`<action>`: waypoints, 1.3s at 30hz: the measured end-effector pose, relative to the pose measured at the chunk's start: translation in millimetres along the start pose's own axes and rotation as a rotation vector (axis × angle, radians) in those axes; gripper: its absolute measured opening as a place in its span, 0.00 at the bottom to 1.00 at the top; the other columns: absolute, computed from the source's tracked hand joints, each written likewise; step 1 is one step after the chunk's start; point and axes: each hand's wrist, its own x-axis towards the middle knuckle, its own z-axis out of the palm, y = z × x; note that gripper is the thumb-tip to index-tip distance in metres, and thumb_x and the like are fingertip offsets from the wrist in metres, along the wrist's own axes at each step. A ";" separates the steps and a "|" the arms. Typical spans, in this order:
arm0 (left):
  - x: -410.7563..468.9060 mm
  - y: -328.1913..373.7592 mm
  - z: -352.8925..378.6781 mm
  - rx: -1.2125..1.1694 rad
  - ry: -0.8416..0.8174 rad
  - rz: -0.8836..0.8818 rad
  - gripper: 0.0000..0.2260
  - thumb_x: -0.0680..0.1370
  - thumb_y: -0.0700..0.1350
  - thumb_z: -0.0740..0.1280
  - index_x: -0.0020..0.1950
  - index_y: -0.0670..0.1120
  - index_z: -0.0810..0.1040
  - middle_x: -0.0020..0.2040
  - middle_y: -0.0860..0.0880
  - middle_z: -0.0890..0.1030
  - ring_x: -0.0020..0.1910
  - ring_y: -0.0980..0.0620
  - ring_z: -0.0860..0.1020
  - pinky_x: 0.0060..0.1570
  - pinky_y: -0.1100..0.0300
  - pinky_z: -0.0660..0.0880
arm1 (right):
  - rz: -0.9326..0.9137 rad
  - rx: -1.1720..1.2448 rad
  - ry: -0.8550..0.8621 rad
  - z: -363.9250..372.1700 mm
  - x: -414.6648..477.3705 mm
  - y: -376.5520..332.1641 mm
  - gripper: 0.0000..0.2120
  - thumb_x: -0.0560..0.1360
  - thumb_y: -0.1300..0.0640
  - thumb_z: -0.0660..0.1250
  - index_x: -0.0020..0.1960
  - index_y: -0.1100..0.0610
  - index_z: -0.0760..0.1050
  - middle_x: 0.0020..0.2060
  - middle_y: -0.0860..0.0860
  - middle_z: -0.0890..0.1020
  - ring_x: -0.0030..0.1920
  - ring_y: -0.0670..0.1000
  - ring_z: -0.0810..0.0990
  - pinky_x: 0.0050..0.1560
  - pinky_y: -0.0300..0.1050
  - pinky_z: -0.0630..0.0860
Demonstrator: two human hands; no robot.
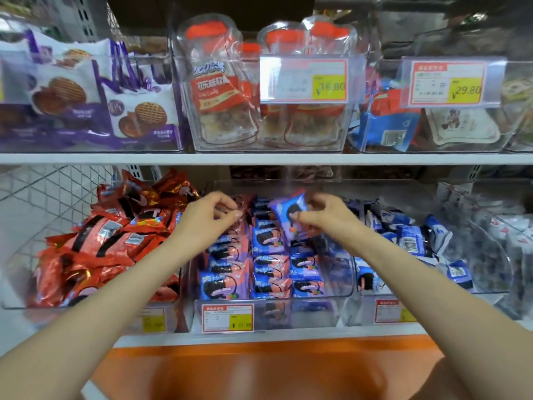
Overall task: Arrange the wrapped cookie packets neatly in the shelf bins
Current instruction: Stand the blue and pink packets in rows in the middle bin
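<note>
A clear middle bin (340, 287) on the lower shelf holds three rows of blue-and-pink wrapped cookie packets (269, 267). My right hand (323, 216) pinches one blue-and-purple packet (290, 216), held upright above the back of the right row. My left hand (210, 212) reaches over the back of the left row, thumb and fingertips pinched on the top edge of a packet (240, 204) there.
A left bin holds a loose pile of red cookie packets (115, 241). A right bin holds jumbled blue-and-white packets (409, 241). The upper shelf (259, 158) carries bins of purple biscuit bags, bottle-shaped candy packs and price tags. An orange ledge (259, 368) lies below.
</note>
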 end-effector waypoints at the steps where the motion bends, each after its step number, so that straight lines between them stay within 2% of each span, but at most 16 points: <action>1: -1.8 -4.5 -2.8 0.065 0.003 0.031 0.04 0.75 0.43 0.69 0.48 0.45 0.77 0.45 0.50 0.80 0.42 0.54 0.77 0.42 0.66 0.71 | -0.013 -0.133 -0.038 5.5 -0.6 4.4 0.12 0.70 0.65 0.73 0.46 0.53 0.74 0.38 0.51 0.79 0.37 0.48 0.77 0.43 0.42 0.76; 4: -7.6 -16.2 -7.6 0.160 -0.021 0.089 0.04 0.75 0.42 0.69 0.48 0.45 0.77 0.47 0.50 0.80 0.44 0.54 0.78 0.44 0.60 0.73 | -0.097 -0.513 -0.142 23.6 2.4 19.7 0.14 0.69 0.63 0.74 0.52 0.57 0.76 0.43 0.51 0.76 0.38 0.47 0.72 0.37 0.36 0.68; 7: -10.5 -24.5 -10.8 0.208 -0.036 0.138 0.03 0.75 0.42 0.69 0.47 0.46 0.77 0.48 0.49 0.78 0.46 0.53 0.78 0.45 0.59 0.74 | -0.188 -0.712 -0.187 33.1 8.0 26.4 0.14 0.69 0.61 0.74 0.54 0.59 0.78 0.46 0.50 0.73 0.40 0.46 0.70 0.39 0.36 0.63; 11: -14.1 -28.5 -14.4 0.214 -0.023 0.189 0.03 0.75 0.43 0.69 0.47 0.49 0.77 0.47 0.51 0.77 0.46 0.52 0.77 0.46 0.50 0.76 | -0.214 -0.690 -0.187 44.2 10.2 31.8 0.15 0.68 0.59 0.76 0.54 0.57 0.81 0.50 0.54 0.74 0.50 0.51 0.74 0.45 0.35 0.65; 13: -15.3 -29.7 -14.8 0.216 -0.030 0.206 0.03 0.75 0.43 0.68 0.47 0.49 0.77 0.47 0.51 0.77 0.47 0.52 0.77 0.47 0.49 0.76 | -0.204 -0.689 -0.145 46.8 10.6 32.3 0.16 0.68 0.57 0.76 0.54 0.55 0.81 0.50 0.53 0.74 0.51 0.50 0.75 0.46 0.35 0.66; 16: -15.6 -30.4 -14.0 0.226 -0.042 0.222 0.02 0.75 0.43 0.68 0.47 0.49 0.77 0.47 0.52 0.76 0.47 0.52 0.76 0.47 0.49 0.75 | -0.149 -0.717 -0.115 43.9 10.6 30.8 0.17 0.66 0.57 0.77 0.53 0.56 0.79 0.45 0.48 0.71 0.44 0.47 0.73 0.40 0.35 0.67; 18: -15.4 -30.0 -12.4 0.224 -0.054 0.225 0.02 0.76 0.43 0.68 0.48 0.49 0.77 0.47 0.54 0.75 0.48 0.53 0.75 0.49 0.51 0.75 | -0.105 -0.675 -0.169 40.8 9.8 30.9 0.17 0.65 0.62 0.78 0.50 0.58 0.77 0.41 0.48 0.73 0.39 0.47 0.73 0.35 0.32 0.67; 21: -15.3 -28.4 -9.1 0.234 -0.087 0.218 0.02 0.76 0.44 0.67 0.48 0.50 0.76 0.48 0.55 0.74 0.50 0.55 0.74 0.50 0.54 0.73 | -0.059 -0.568 -0.160 35.1 8.7 26.2 0.14 0.66 0.68 0.76 0.50 0.62 0.78 0.42 0.50 0.76 0.35 0.40 0.73 0.34 0.25 0.67; 24: -15.2 -26.8 -5.8 0.254 -0.108 0.221 0.03 0.77 0.44 0.66 0.50 0.48 0.77 0.49 0.55 0.73 0.50 0.55 0.73 0.50 0.55 0.72 | -0.043 -0.480 -0.125 33.0 9.2 21.9 0.14 0.65 0.65 0.77 0.50 0.62 0.80 0.42 0.49 0.78 0.34 0.36 0.71 0.34 0.23 0.67; 28: -15.9 -25.0 -1.5 0.275 -0.128 0.231 0.04 0.77 0.43 0.66 0.50 0.47 0.77 0.49 0.54 0.74 0.50 0.55 0.73 0.50 0.57 0.71 | -0.031 -0.522 -0.127 47.0 7.3 30.4 0.15 0.64 0.64 0.78 0.46 0.58 0.76 0.36 0.47 0.74 0.34 0.44 0.71 0.31 0.27 0.67; 31: -16.5 -23.5 4.2 0.312 -0.164 0.240 0.05 0.76 0.44 0.67 0.51 0.47 0.77 0.51 0.51 0.76 0.54 0.53 0.74 0.53 0.54 0.72 | 0.029 -0.529 -0.047 46.1 9.3 35.6 0.20 0.63 0.61 0.80 0.44 0.58 0.69 0.33 0.46 0.72 0.29 0.42 0.68 0.26 0.31 0.64; 33: -16.1 -20.4 9.9 0.357 -0.181 0.249 0.06 0.76 0.45 0.67 0.53 0.48 0.76 0.53 0.52 0.75 0.56 0.53 0.72 0.53 0.56 0.69 | 0.076 -0.488 -0.034 43.6 10.2 37.6 0.22 0.63 0.61 0.80 0.43 0.58 0.66 0.32 0.47 0.71 0.28 0.42 0.69 0.25 0.32 0.64; 36: -12.0 -14.0 21.7 0.443 -0.184 0.285 0.11 0.76 0.49 0.67 0.57 0.50 0.74 0.57 0.52 0.74 0.60 0.53 0.69 0.55 0.59 0.64 | 0.086 -0.464 -0.008 45.7 10.3 41.9 0.24 0.63 0.60 0.80 0.44 0.58 0.65 0.33 0.48 0.71 0.30 0.45 0.70 0.28 0.35 0.65; 39: -4.3 -11.9 36.5 0.549 -0.214 0.305 0.18 0.75 0.53 0.67 0.62 0.50 0.71 0.61 0.52 0.71 0.63 0.51 0.66 0.59 0.58 0.61 | 0.063 -0.474 0.022 49.1 10.2 45.0 0.22 0.63 0.61 0.79 0.43 0.58 0.65 0.33 0.48 0.71 0.30 0.44 0.68 0.27 0.33 0.65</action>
